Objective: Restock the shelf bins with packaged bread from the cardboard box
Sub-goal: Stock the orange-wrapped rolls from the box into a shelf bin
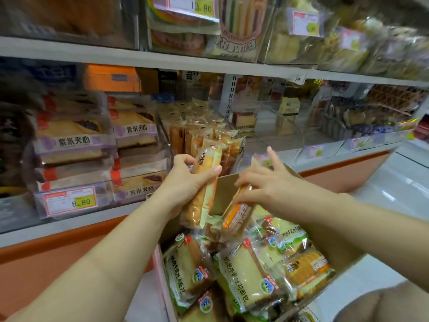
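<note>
My left hand (185, 182) grips a long yellow-wrapped bread pack (204, 187), held upright just below the clear shelf bin (229, 126) that holds several like packs. My right hand (267, 184) closes its thumb and fingers on the top of a second, orange-wrapped bread pack (236, 214), with the index finger pointing up. That pack stands tilted over the cardboard box (225, 189). The box below holds several green-labelled toast packs (246, 277).
Clear bins of purple-labelled sandwich bread (76, 145) fill the shelf at left, above a price tag (70, 202) reading 8.80. A nearly bare clear bin (274, 126) sits right of the target bin. The upper shelf (139, 58) overhangs. A white floor lies at right.
</note>
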The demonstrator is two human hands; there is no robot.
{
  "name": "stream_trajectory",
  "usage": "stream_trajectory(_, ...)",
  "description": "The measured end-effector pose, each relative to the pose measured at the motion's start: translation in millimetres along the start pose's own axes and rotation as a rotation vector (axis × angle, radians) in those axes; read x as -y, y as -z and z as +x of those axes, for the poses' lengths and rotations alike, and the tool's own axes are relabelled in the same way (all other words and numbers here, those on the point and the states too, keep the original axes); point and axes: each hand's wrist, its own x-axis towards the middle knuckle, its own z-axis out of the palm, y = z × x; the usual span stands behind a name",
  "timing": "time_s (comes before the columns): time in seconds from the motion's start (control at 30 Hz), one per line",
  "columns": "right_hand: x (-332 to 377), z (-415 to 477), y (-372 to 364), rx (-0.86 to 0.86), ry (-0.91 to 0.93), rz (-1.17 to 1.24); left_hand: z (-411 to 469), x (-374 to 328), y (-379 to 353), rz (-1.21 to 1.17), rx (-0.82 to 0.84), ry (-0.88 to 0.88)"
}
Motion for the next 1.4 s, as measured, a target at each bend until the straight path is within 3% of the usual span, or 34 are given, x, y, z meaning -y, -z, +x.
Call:
stream_trajectory(0.1, 6, -1, -31, 0.237, -0.024, 0.189, -2, -1, -2, -0.086, 0.045, 0.108)
stream_trajectory(0.27, 19, 2, -67, 0.441, -0.122, 0.363, -2, 0, -4, -0.353, 0.227, 0.273)
stream_trajectory(0.37, 14, 5, -76, 0.413, -0.268, 0.497, 0, 2, -6, -0.280, 0.224, 0.219)
stream_trajectory(0.5, 9, 1, -77, 0.433, -0.408, 0.628, 8, 10, -1, -0.138, 0.084, 0.177)
stream_trajectory(0.67, 8, -2, -80, 0.417, -0.639, 0.908, 11, 12, 3, -0.032, 0.102, 0.079)
stream_trajectory(0.8, 7, -4, -84, 0.403, -0.808, 1.001, 9, 12, 4, 0.042, 0.098, 0.016)
stream_trajectory(0.97, -5, 5, -29, 0.204, -0.673, 0.986, 9, 10, 8, 0.204, 0.049, -0.104)
stream_trajectory(1.1, -6, 20, 25, -0.006, -0.552, 0.910, 4, 3, 6, 0.208, 0.112, -0.209)
stream_trajectory(1.23, -2, 35, 49, -0.052, -0.491, 0.754, -3, -6, 3, 0.167, 0.120, -0.349)
stream_trajectory(1.4, -10, 54, 64, -0.043, -0.465, 0.665, -2, -19, 16, 0.039, 0.081, -0.392)
